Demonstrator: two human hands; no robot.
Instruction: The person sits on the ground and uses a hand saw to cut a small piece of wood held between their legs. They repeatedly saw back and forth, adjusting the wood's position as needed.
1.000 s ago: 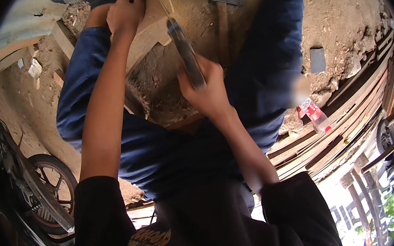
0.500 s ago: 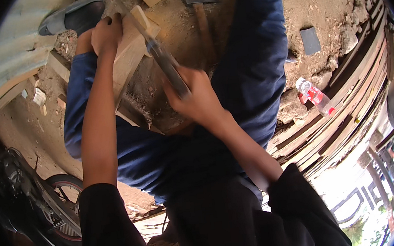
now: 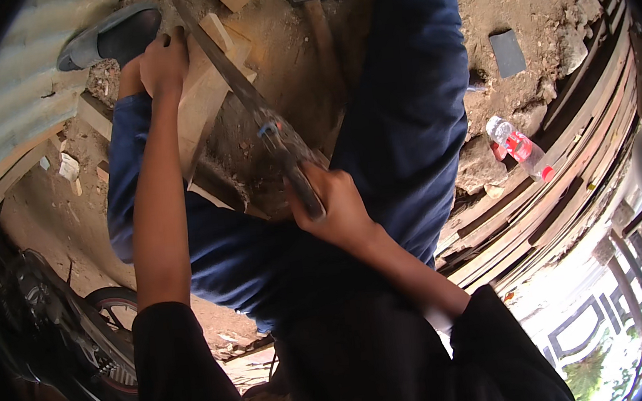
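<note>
My right hand (image 3: pixel 337 203) is wrapped round the handle of a handsaw (image 3: pixel 225 70), in front of my lap. Its long blade slants up and to the left, across the end of a pale wooden board (image 3: pixel 196 108). Farther off, my left hand (image 3: pixel 166 64) is closed at the board's left side, close by my ankle; its fingertips are partly hidden. A small wood strip (image 3: pixel 217 32) lies on the board beside the blade. The board slopes down between my legs.
A hammer (image 3: pixel 315 23) with a wooden handle lies on the dirt beyond the board. To the right are a dark flat rectangle (image 3: pixel 508 53), a plastic bottle (image 3: pixel 518 147) and stacked planks (image 3: pixel 561 200). A motorcycle (image 3: pixel 55 327) stands at left, near a corrugated metal sheet (image 3: pixel 31 81).
My right hand has drawn the saw back toward my body and slightly right, so the handle sits lower. The left hand stays at the board.
</note>
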